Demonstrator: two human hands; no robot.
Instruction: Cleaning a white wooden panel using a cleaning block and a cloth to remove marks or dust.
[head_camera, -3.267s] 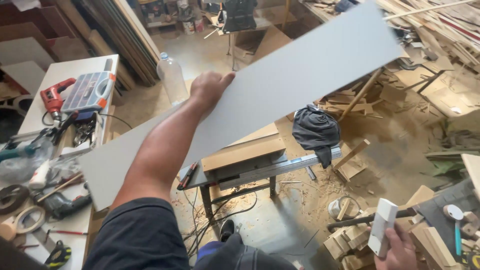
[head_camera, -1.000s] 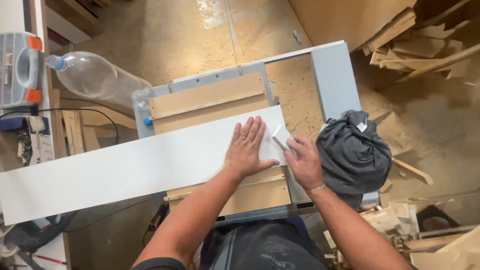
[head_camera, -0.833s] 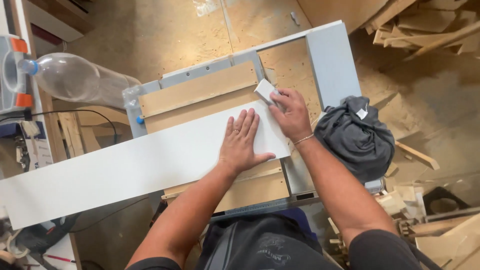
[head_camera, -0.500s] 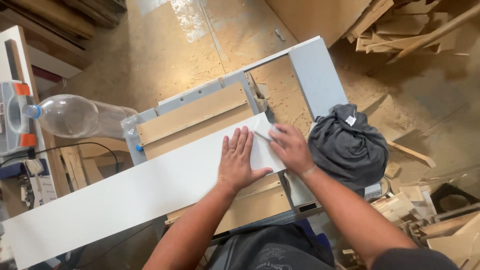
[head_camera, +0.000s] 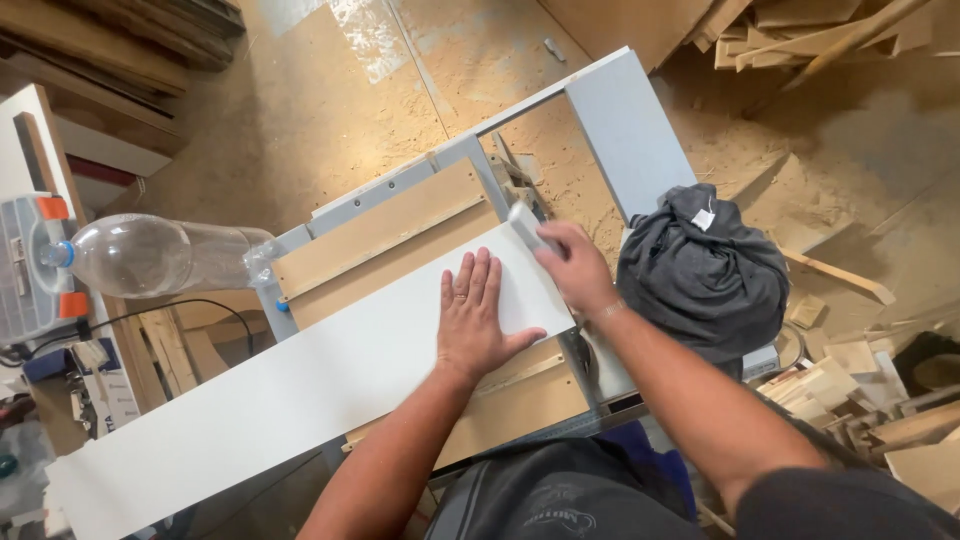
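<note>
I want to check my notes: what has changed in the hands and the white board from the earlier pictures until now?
The white board, first carried raised by the left hand, was laid flat on the saw table. The right hand brought the small white block to the board's end. The left hand stays pressed flat on it; the grey cloth stays put.

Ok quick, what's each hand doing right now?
Left hand: open, pressed flat on the long white board.
Right hand: closed around a small pale block at the board's end.
</note>
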